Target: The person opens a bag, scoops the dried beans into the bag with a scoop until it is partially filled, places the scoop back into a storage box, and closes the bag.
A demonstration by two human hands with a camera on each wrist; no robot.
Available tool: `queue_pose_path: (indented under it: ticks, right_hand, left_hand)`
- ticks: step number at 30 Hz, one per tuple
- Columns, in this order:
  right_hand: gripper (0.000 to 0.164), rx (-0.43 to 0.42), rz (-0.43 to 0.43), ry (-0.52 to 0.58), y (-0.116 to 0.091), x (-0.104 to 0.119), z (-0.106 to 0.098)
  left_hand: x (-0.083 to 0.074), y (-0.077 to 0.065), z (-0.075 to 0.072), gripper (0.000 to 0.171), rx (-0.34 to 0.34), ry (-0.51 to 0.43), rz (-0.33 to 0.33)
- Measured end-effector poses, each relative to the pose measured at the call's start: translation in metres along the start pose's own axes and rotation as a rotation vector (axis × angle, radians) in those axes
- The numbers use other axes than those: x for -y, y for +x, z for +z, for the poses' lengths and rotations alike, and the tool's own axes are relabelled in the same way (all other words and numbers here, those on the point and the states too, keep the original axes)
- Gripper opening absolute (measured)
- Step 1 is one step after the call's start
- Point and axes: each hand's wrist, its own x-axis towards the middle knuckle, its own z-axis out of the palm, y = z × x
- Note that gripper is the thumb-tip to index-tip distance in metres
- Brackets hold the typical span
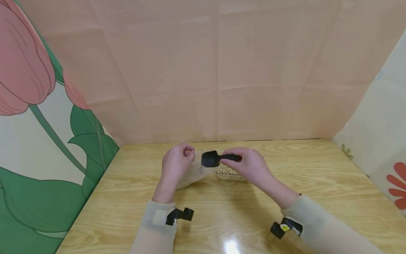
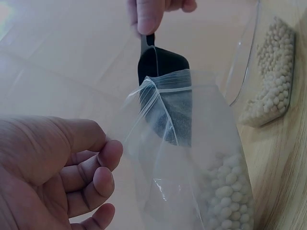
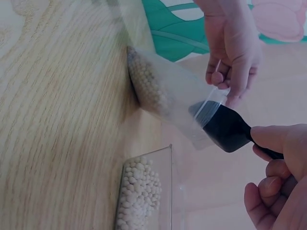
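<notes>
My left hand (image 1: 175, 163) pinches the edge of a clear zip bag (image 2: 158, 187) by its mouth. Pale round beans (image 2: 230, 191) lie in the bag's lower part, and its base rests on the table in the right wrist view. With thumb and fingers my right hand (image 1: 252, 165) holds the handle of a black scoop (image 3: 225, 127). The scoop's blade reaches into the bag's mouth, its front part seen through the plastic. Whether beans lie on the blade cannot be made out.
A clear box (image 1: 233, 177) of similar beans stands on the wooden table (image 1: 215, 215), beside the bag and below my right hand. Behind the table hangs a plain pinkish sheet (image 1: 219, 70). A flower-patterned panel (image 1: 28, 148) borders the left side.
</notes>
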Motion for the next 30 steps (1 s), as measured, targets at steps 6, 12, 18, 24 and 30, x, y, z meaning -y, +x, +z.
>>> queue_pose_path:
  ticks: [6,12,18,24,30]
  right_hand:
    - [0.022,0.005,-0.003,-0.006,-0.002,0.001,-0.006]
    - [0.024,0.048,0.070,0.057,-0.005,-0.002,-0.023]
    - [0.033,0.057,0.112,0.070,-0.010,-0.007,-0.049]
    - [0.039,0.039,0.115,0.037,-0.018,-0.017,-0.073]
    - [0.040,0.043,0.113,-0.021,-0.022,-0.033,-0.086]
  left_hand:
    - [-0.001,-0.001,0.000,0.014,0.005,-0.004,-0.010]
    - [0.000,0.000,0.000,0.014,0.002,-0.003,0.001]
    - [-0.001,0.001,-0.002,0.014,-0.007,-0.002,0.000]
    - [-0.001,0.002,-0.002,0.014,-0.009,-0.003,0.008]
    - [-0.001,0.001,-0.002,0.014,-0.010,0.001,0.004]
